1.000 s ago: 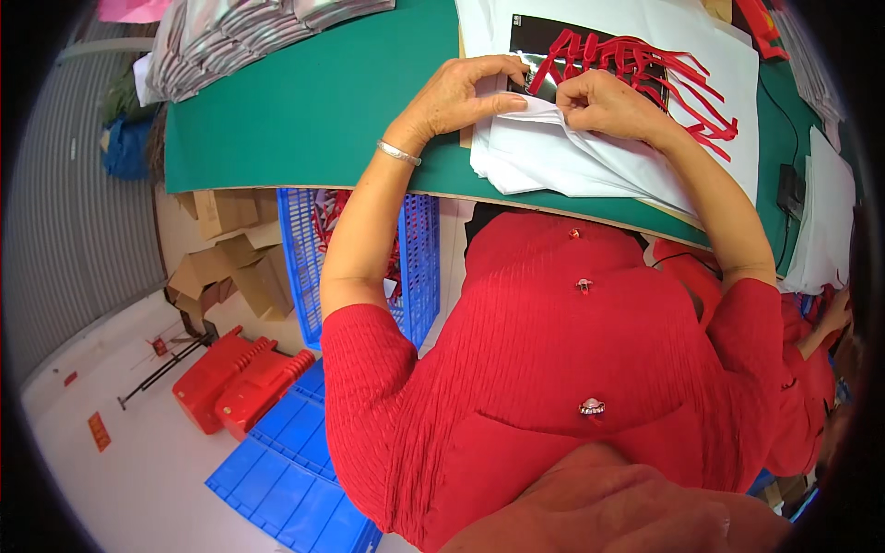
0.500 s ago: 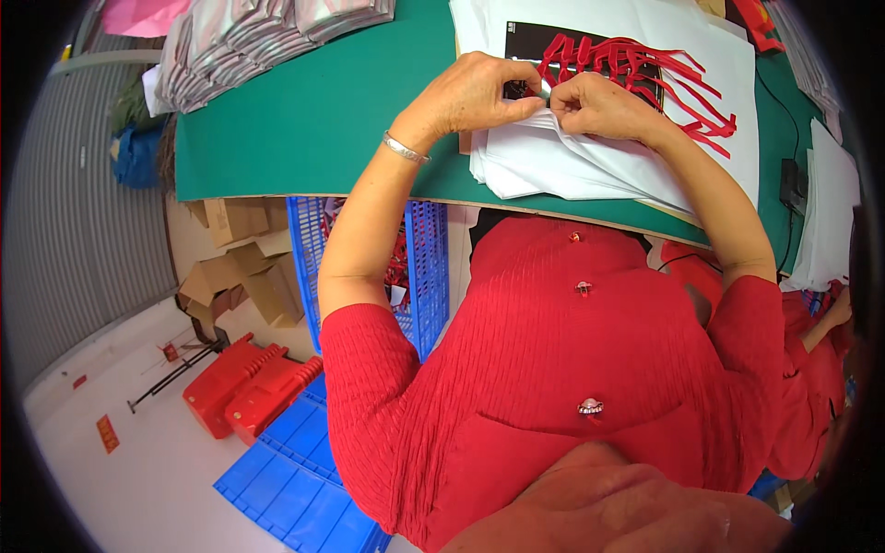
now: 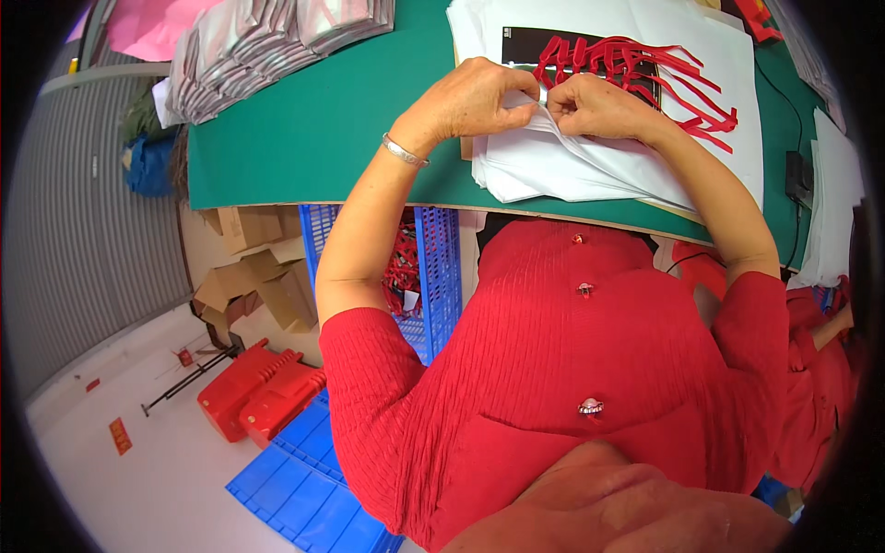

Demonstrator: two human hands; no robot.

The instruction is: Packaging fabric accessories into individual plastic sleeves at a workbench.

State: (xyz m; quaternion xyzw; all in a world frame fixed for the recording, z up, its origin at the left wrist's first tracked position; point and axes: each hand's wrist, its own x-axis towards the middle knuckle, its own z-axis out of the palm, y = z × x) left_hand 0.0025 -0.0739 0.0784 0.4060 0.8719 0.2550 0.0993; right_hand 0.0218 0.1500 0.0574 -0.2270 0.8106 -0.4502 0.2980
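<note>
Both my hands are close together over a pile of white sheets (image 3: pixel 544 170) that look like thin paper, at the near edge of the green table. My left hand (image 3: pixel 475 97), with a silver bangle at its wrist, is closed with thumb and fingers pinching the raised edge of the sheets. Just to its right, my right hand (image 3: pixel 595 106) is curled closed on the same raised edge; its fingertips are partly hidden. Behind the hands lies a black card (image 3: pixel 521 44) with several red velvet ribbons (image 3: pixel 636 63) across it, their loose ends trailing right onto white paper.
Stacks of clear-wrapped packets (image 3: pixel 267 55) stand at the table's (image 3: pixel 323 138) far left. A black cable with a small adapter (image 3: pixel 799 175) and more white sheets (image 3: pixel 825 207) are at the right. Below are a blue crate (image 3: pixel 440 267), cardboard boxes (image 3: pixel 249 290) and red plastic pieces (image 3: pixel 267 392). Another person's arm (image 3: pixel 834 327) shows at far right.
The view has shifted slightly. My hands stay pinched at the edge of the white sheets and have dipped a little; the edge between them has shifted slightly. The ribbons and card lie much as before.
</note>
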